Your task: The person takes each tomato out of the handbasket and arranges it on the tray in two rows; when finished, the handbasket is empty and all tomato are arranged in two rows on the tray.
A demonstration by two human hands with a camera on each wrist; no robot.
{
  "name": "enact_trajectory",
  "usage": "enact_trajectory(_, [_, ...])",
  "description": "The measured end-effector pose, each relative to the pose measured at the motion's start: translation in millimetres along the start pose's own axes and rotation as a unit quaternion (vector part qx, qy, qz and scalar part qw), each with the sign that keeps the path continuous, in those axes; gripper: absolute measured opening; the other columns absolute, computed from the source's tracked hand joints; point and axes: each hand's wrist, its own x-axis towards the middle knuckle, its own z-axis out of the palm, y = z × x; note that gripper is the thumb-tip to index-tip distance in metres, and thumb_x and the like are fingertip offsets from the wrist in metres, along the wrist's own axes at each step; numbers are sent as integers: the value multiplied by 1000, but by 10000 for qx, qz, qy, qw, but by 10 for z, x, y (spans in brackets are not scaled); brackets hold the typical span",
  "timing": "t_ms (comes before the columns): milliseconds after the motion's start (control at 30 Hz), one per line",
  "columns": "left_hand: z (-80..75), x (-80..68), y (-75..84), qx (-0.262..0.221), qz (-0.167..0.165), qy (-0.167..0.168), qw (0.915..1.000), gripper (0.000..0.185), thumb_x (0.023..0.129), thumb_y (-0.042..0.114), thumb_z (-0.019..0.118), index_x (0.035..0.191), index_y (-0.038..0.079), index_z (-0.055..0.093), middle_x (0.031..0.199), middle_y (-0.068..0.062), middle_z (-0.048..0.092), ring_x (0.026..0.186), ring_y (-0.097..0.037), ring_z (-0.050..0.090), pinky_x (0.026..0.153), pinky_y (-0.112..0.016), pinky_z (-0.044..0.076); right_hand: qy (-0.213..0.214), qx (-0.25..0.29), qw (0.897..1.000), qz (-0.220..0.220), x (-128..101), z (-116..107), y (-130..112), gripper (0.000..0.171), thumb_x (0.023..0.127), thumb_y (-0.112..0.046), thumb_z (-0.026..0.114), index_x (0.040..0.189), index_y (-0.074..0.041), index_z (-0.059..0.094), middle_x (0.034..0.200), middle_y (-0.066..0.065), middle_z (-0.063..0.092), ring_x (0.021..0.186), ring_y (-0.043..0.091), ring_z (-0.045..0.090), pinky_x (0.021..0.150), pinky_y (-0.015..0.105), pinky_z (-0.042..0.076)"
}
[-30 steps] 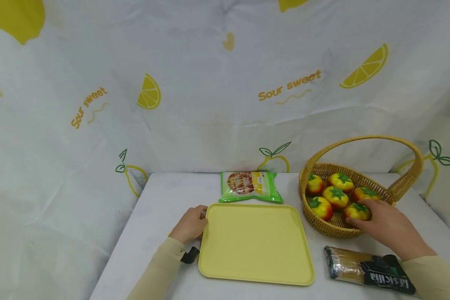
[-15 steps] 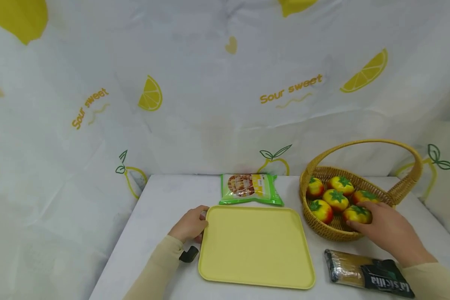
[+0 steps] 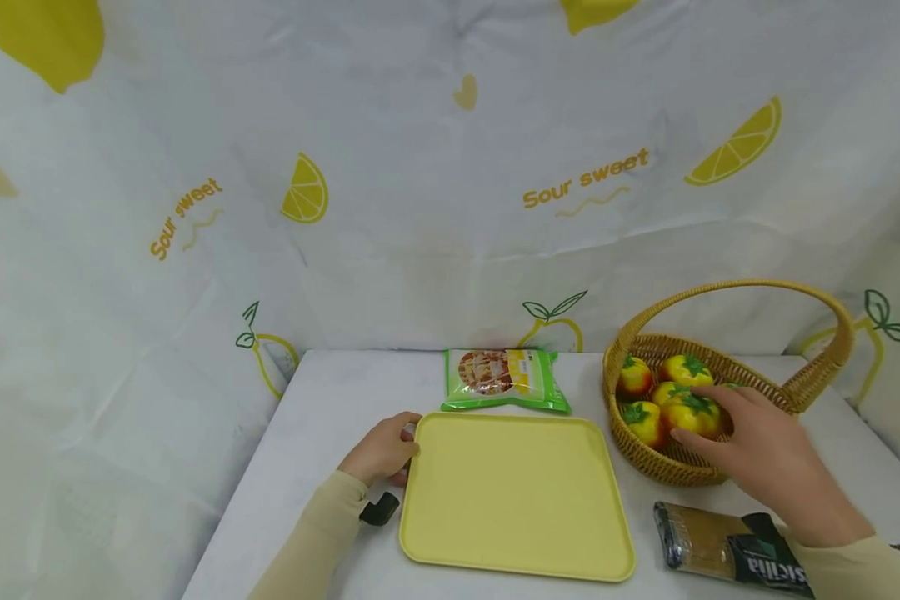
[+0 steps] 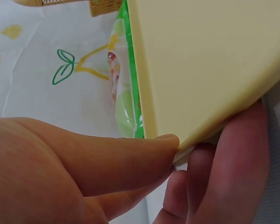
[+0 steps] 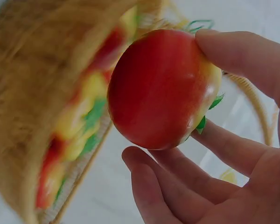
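1. Two hands were seen at work on a table [image 3: 330, 392] draped in a smooth white cloth; each wrist was covered by a beige sleeve.
2. The right hand [image 3: 768, 454] was curled round a tomato [image 3: 692, 414], a smooth, round, glossy fruit shaded red to yellow with a green star-shaped calyx. In the right wrist view the fruit [image 5: 161, 88] was shown clamped between the thumb and the fingers [image 5: 177, 177], clear of the others.
3. The tomato was held just above the woven basket [image 3: 656, 467], an oval of golden wicker with a tall arched handle, set at the right of the table. Several like fruits were left lying inside it.
4. The left hand [image 3: 381, 452] was closed on the near left corner of the tray [image 3: 513, 500], a flat, matte, pale yellow rectangle with rounded corners and a low raised rim. In the left wrist view the rim [image 4: 186, 140] was pinched between the thumb above and the fingers below.
5. A crinkled green snack packet [image 3: 504, 379] was laid just behind the tray, near the backdrop.
6. A clear, long pack of spaghetti [image 3: 727, 550] with a dark label was placed in front of the basket, near the right forearm.
7. A small black object [image 3: 381, 508] was seen beside the left wrist; what it was could not be told.
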Motion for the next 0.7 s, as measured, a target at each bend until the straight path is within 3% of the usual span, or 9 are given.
enact_trajectory(167, [-1, 6, -15, -20, 27, 6, 10000, 52, 103, 8, 64, 155, 13, 56, 124, -14, 63, 86, -20, 70, 62, -32, 64, 128, 335, 9983, -455, -16, 68, -355, 85, 92, -58, 82, 150, -1, 58, 146, 39, 53, 121, 59, 59, 90, 75, 54])
enact_trajectory(367, [-23, 7, -39, -14, 21, 14, 10000, 51, 104, 8, 64, 154, 14, 57, 123, -14, 64, 86, -20, 70, 62, -32, 64, 231, 769, 9916, -1011, 24, 297, -804, 77, 89, -53, 87, 146, -8, 63, 145, 28, 60, 125, 51, 61, 99, 73, 53])
enact_trajectory(700, [-11, 1, -20, -33, 138, 45, 9999, 51, 104, 7, 64, 154, 12, 56, 121, -14, 63, 85, -20, 70, 60, -31, 64, -95, 1492, 9736, -1726, 258, 932, -1532, 64, 89, -33, 90, 144, -10, 66, 138, 11, 66, 111, 27, 68, 92, 47, 62])
